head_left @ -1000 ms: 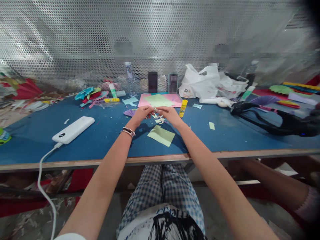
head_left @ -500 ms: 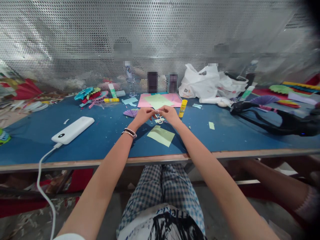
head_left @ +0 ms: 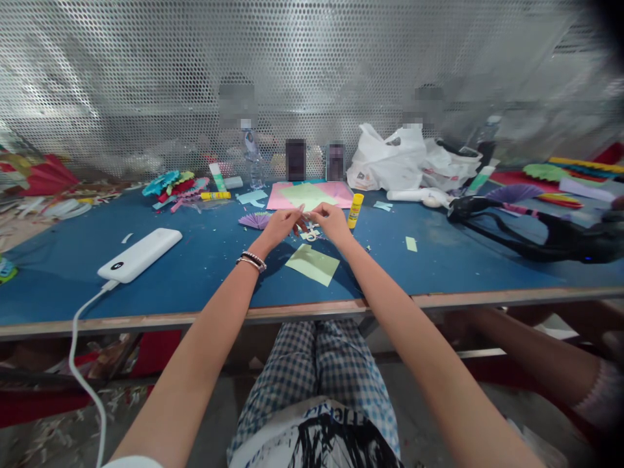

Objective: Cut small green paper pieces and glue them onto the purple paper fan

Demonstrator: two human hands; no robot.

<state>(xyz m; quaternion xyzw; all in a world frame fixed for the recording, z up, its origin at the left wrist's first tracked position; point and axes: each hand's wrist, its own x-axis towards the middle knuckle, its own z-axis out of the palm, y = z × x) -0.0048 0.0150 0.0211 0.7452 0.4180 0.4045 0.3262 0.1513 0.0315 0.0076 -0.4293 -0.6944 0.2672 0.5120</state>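
Observation:
My left hand [head_left: 286, 225] and my right hand [head_left: 332, 221] meet fingertip to fingertip above the middle of the table. Both have their fingers pinched; whatever lies between them is too small to make out. Just below the fingers are white-handled scissors [head_left: 311, 236], partly hidden. Nearer me lies a creased pale green sheet of paper [head_left: 312, 265]. A yellow glue stick [head_left: 355, 211] stands upright right of my right hand. Left of my left hand rests a pleated purple paper fan [head_left: 253, 221]. Beyond the hands, green paper [head_left: 306, 194] lies on a pink sheet [head_left: 279, 197].
A white power bank [head_left: 140, 255] with a cable lies at left. Colourful paper pieces [head_left: 178, 188], a water bottle [head_left: 252, 159] and white plastic bags [head_left: 390, 159] line the back. A black strapped device [head_left: 560, 237] sits right, above another person's legs [head_left: 536, 364].
My fingertips have shifted slightly, with the left fingers raised a little and the right hand's fingers bent more. The objects on the table stay in place; the view has moved slightly.

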